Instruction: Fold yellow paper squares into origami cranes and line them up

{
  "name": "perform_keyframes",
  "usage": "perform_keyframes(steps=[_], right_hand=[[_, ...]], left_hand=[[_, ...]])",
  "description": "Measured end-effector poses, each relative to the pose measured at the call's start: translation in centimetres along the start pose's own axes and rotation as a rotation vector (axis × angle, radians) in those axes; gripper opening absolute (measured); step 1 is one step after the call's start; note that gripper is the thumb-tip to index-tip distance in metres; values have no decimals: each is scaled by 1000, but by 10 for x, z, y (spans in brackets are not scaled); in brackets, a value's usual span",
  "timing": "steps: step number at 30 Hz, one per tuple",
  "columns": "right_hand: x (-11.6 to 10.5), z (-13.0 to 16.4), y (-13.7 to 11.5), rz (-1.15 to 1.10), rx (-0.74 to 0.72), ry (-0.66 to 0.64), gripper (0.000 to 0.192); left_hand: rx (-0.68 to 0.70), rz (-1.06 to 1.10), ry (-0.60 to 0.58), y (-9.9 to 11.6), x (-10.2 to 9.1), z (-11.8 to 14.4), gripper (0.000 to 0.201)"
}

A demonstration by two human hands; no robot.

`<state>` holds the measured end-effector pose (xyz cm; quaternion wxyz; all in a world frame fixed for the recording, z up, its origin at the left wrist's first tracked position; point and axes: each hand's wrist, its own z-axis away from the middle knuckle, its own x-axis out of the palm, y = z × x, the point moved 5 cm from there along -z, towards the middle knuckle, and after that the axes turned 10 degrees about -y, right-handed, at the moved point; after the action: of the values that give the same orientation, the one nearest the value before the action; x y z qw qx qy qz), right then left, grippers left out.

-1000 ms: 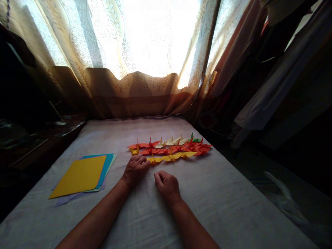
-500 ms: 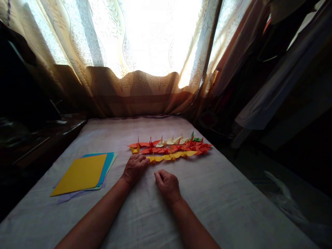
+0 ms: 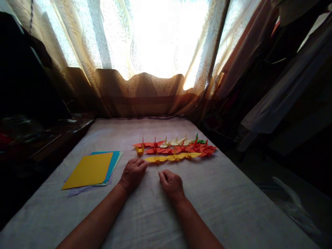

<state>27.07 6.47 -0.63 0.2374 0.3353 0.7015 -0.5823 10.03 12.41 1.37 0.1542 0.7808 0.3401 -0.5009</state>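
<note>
Both hands rest empty on the cloth-covered tabletop (image 3: 220, 193), the left hand (image 3: 132, 173) loosely spread just short of the yellow paper cranes (image 3: 172, 157), the right hand (image 3: 171, 183) curled beside it, coloured sheets (image 3: 89, 169) toward the left edge.

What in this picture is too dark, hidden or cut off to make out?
- Lower sheets in the paper stack: covered by the yellow top sheet.
- Shelf clutter, far left: lost in shadow.
- Back-row paper cranes: too small and overlapped to count.
- Left hand and right hand: palms face down, undersides hidden.
</note>
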Motion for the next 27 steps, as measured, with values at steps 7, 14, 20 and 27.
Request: perform_keyframes(steps=[7, 14, 20, 27], right_hand=[[1, 0, 6, -38, 15, -41, 40], [1, 1, 7, -56, 44, -70, 42], [1, 1, 8, 0, 42, -64, 43], [1, 2, 7, 98, -7, -32, 46]], left_hand=[[-215, -85, -20, -38, -26, 46, 18], [-713, -139, -200, -98, -56, 120, 34], [-787, -59, -271, -102, -51, 137, 37], [-661, 9, -206, -94, -44, 137, 25]])
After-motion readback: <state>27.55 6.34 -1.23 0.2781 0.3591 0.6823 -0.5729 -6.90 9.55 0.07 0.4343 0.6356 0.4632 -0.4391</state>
